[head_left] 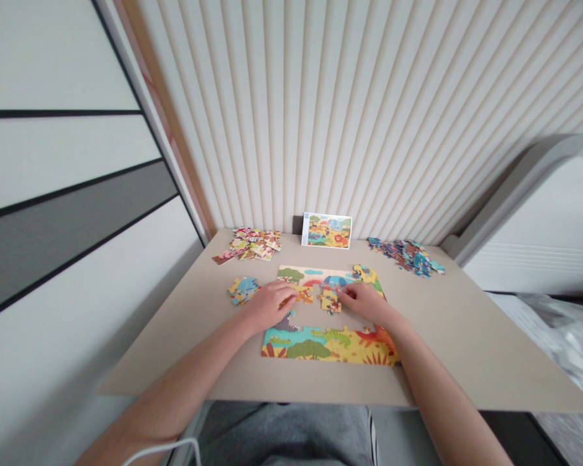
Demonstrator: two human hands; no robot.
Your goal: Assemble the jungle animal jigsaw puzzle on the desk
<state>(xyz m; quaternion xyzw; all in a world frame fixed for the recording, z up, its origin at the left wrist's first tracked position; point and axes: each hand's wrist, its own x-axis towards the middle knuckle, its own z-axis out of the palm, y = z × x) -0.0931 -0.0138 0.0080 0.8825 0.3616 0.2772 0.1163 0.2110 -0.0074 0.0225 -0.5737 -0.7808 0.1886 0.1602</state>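
A partly assembled jigsaw puzzle (315, 349) lies flat on the table, its bottom and top rows joined and a gap showing bare table in the middle. My left hand (272, 304) is at the left side, fingers drawn together at the edge of an orange puzzle piece (304, 294). From the right, my right hand (366, 302) pinches the edge of a yellow puzzle piece (330, 301), which lies below the blue elephant part. Parts of the puzzle's sides are covered by both hands. A small cluster of loose blue and yellow pieces (243, 290) rests left of the puzzle.
A picture card (326, 231) of the animal scene stands against the ribbed wall (311, 116). Piles of other puzzle pieces lie at the back left (255, 244) and back right (408, 255). The table's front edge (315, 398) is close to my lap.
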